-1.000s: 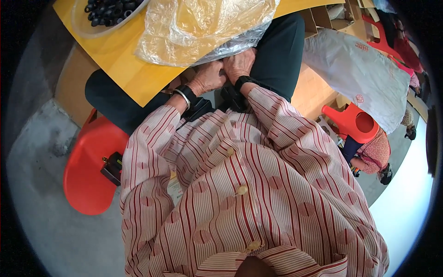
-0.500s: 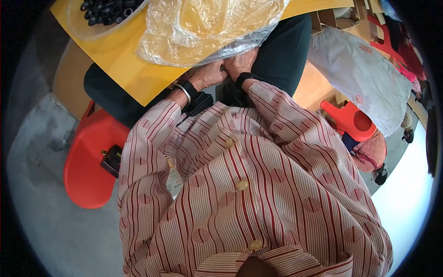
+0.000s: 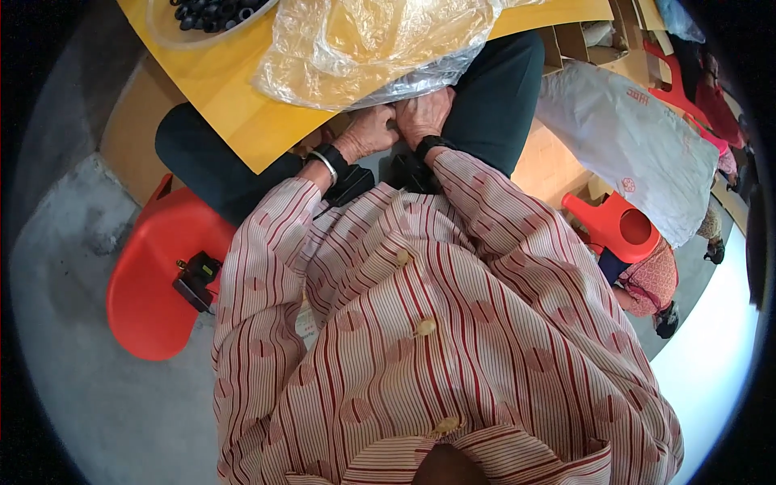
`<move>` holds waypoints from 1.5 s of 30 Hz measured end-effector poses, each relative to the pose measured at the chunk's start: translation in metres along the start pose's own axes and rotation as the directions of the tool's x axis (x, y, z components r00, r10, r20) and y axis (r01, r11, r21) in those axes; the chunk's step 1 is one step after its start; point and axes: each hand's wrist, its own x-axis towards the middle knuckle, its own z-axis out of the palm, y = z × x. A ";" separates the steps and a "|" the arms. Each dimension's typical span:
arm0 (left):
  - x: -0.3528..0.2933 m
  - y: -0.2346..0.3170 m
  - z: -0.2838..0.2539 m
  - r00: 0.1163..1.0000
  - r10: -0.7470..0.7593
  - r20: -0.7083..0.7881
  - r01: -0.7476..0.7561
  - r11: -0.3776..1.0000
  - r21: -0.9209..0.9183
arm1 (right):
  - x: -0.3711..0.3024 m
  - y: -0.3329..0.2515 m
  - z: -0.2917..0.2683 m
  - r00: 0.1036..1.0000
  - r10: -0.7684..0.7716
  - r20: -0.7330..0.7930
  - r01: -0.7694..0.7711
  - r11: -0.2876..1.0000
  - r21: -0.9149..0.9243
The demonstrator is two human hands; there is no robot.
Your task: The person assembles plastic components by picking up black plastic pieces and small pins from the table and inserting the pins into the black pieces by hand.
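Observation:
Below the near edge of the yellow tabletop (image 3: 234, 121), my two hands are close together over my lap. My left hand (image 3: 369, 132), with a dark band and a pale bangle at the wrist, has its fingers curled in. Right beside it, my right hand (image 3: 424, 115) is bent at the knuckles, with a black band at its wrist. Whatever lies inside the fingers is hidden. A crumpled clear plastic bag (image 3: 356, 61) rests on the tabletop just beyond the hands. Further left stands a clear round tub (image 3: 166, 39) of small black tube-like parts (image 3: 212, 14).
To the left, an orange-red chair (image 3: 149, 283) bears a small black device (image 3: 196, 279). A white sack (image 3: 626, 137) and open cardboard boxes (image 3: 586, 40) are at the right. Near the sack are a red stool (image 3: 618, 222) and part of a person in patterned pink clothing (image 3: 651, 283).
The view has shifted slightly, so the tabletop, tub and bag sit a little higher and further right. My hands stay together, fingers still curled, with little visible movement.

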 end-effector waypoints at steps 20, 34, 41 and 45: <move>-0.007 -0.003 0.005 0.986 -0.162 0.031 0.164 0.983 -0.084 | -0.006 0.002 0.004 0.998 -0.031 -0.049 0.036 0.996 0.087; -0.010 -0.016 0.021 0.992 -0.123 -0.012 0.124 0.989 0.078 | -0.002 -0.002 0.004 0.996 0.078 0.039 -0.083 0.981 0.175; -0.013 -0.012 0.009 0.980 -0.189 0.062 0.170 0.956 0.239 | -0.006 0.000 0.014 0.980 0.172 0.104 -0.192 0.952 0.240; -0.016 -0.013 0.007 0.994 -0.110 0.022 0.109 0.994 0.003 | -0.006 -0.008 0.005 0.993 0.116 0.030 -0.119 0.983 0.139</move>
